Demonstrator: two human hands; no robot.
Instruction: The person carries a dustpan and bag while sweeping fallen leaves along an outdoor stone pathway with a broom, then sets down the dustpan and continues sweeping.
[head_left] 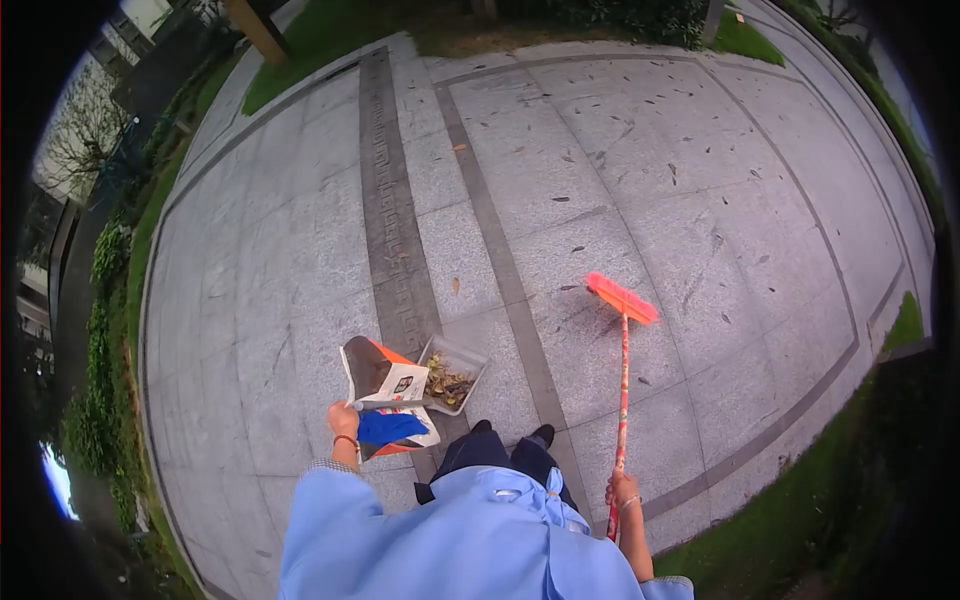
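Observation:
My right hand is wrapped round the red patterned handle of a broom. The broom's pink bristle head rests on the paving ahead, to the right. My left hand is closed at the edge of a printed white and orange carton, which hangs open. A blue cloth lies against the carton's near part. Touching the carton's right side is a pale plastic bin with dry leaves in it. A grey bar runs from my left hand towards the bin; whether it joins the bin is unclear.
Grey stone paving spreads all round, crossed by darker bands. Scattered leaves lie mostly ahead and to the right. Grass borders the paving, with shrubs on the left and a trunk or post at the back left.

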